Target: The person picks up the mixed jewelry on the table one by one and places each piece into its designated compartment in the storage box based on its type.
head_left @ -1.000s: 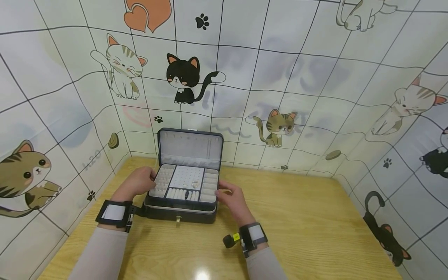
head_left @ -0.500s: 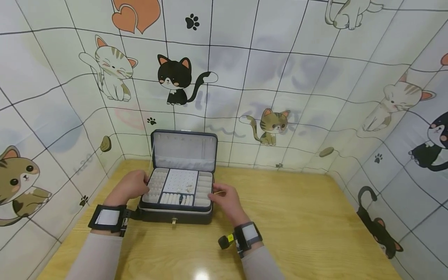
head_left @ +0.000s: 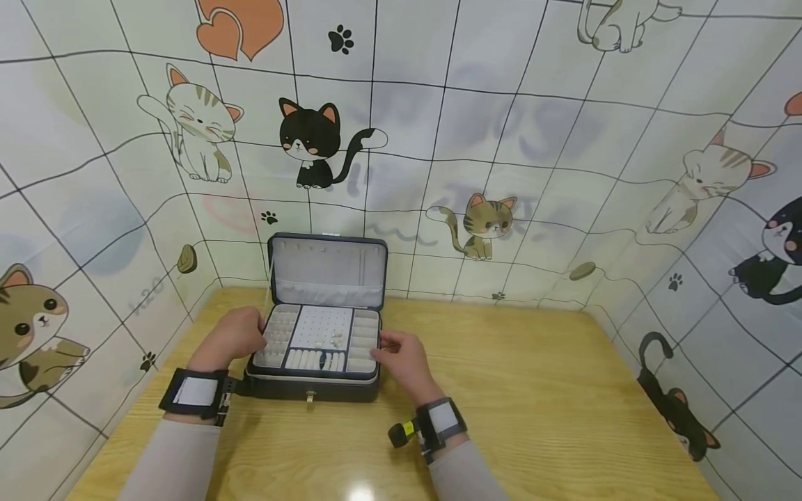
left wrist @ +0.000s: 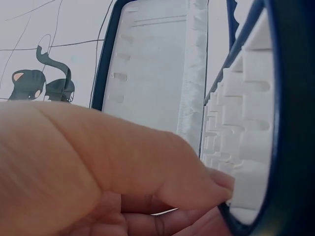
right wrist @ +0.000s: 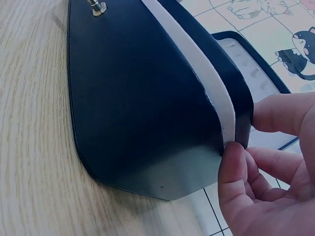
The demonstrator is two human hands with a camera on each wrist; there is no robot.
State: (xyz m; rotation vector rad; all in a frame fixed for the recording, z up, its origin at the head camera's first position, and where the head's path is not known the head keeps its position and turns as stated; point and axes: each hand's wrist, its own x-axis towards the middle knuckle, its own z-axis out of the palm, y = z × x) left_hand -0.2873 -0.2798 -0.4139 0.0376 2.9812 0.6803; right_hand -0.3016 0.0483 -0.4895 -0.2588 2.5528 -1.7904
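A dark navy jewelry box stands on the table with its lid raised, showing a pale lining. At its top sits a jewelry tray with ring rolls, a perforated panel and small compartments. My left hand holds the tray's left side; in the left wrist view the thumb presses on its rim. On the opposite side, my right hand pinches the tray edge between thumb and fingers. A white lining strip shows between tray and box in the right wrist view. Some left fingertips are hidden.
A brass-coloured clasp sticks out at the box's front. The wooden table extends to the right. A cloth with cat prints hangs behind and at both sides.
The tray has come down slightly into the box, with both hands still holding its sides. The head view has shifted a little, moving the scene left in the frame.
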